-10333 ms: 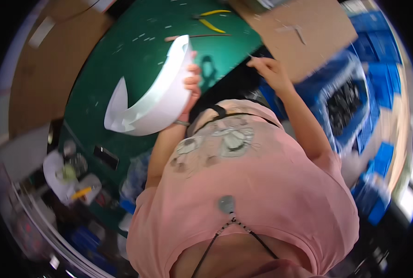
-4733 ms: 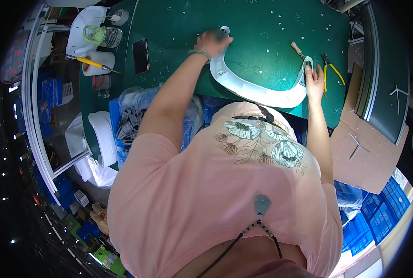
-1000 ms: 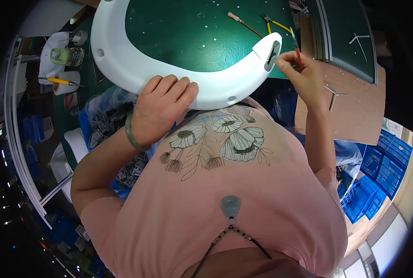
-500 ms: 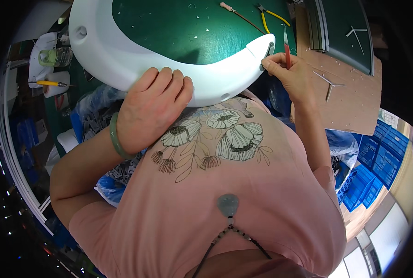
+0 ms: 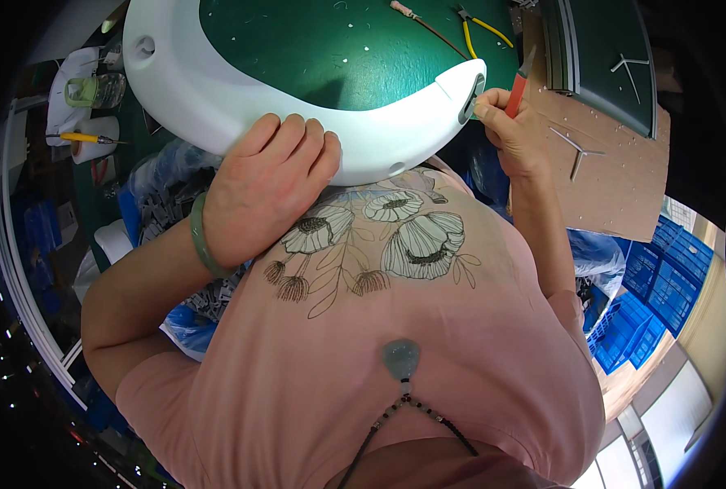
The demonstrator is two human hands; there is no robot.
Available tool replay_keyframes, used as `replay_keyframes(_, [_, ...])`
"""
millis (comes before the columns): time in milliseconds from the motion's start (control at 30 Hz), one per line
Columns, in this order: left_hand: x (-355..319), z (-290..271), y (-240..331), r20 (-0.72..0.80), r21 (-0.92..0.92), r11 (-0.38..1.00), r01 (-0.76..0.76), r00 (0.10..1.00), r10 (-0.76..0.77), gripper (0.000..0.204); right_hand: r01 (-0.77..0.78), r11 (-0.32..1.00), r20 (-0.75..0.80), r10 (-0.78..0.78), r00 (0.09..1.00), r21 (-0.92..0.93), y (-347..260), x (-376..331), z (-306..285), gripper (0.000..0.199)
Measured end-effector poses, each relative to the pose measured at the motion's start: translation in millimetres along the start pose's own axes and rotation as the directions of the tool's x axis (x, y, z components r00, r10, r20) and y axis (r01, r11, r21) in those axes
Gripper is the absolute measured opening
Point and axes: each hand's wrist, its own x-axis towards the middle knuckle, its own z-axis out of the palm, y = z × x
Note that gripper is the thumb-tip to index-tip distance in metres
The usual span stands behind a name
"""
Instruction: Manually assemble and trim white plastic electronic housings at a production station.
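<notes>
A large white curved plastic part [image 5: 371, 138] lies across the near edge of the green table [image 5: 314, 49], against my body. My left hand [image 5: 277, 179] is closed over its near side, fingers bent across the top and thumb hidden. At the part's right tip is a dark slot-like opening [image 5: 472, 98]. Right beside that tip is my right hand [image 5: 514, 138], with thumb and forefinger pinched together close to the opening. The same hand grips a red-handled knife [image 5: 517, 95], its blade pointing up and away. Whether the fingertips also pinch something small cannot be made out.
Yellow-handled pliers [image 5: 469, 33] and a thin brown rod [image 5: 428, 28] lie beyond the tip. White Y-shaped pieces [image 5: 576, 151] rest on cardboard [image 5: 615, 187] at right. A yellow-handled tool [image 5: 90, 138] and a bottle [image 5: 94, 91] are at left. Blue crates [image 5: 664, 269] stand lower right.
My right hand has shifted slightly right from the part's tip, and the knife in it has swung to lean rightward, showing more red handle. My left hand has stayed on the part.
</notes>
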Motion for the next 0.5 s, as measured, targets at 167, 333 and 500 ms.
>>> replay_keyframes(167, [-8.1, -4.4, 2.0, -0.026, -0.062, 0.998, 0.032, 0.999, -0.034, 0.035, -0.081, 0.946, 0.205, 0.016, 0.979, 0.314, 5.0, -6.5, -35.9, 0.014])
replay_keyframes(333, [-11.8, 20.8, -3.7, -0.075, -0.165, 0.985, 0.057, 0.995, -0.070, 0.032, -0.031, 0.600, -0.074, -0.048, 0.996, -0.799, 62.6, -2.1, -108.3, 0.017])
replay_keyframes(500, [-15.4, 28.9, 4.4, -0.097, -0.113, 0.989, 0.097, 0.989, -0.108, 0.028, 0.167, 0.886, -0.285, -0.310, 0.907, -0.432, 68.9, 2.7, -73.3, 0.021])
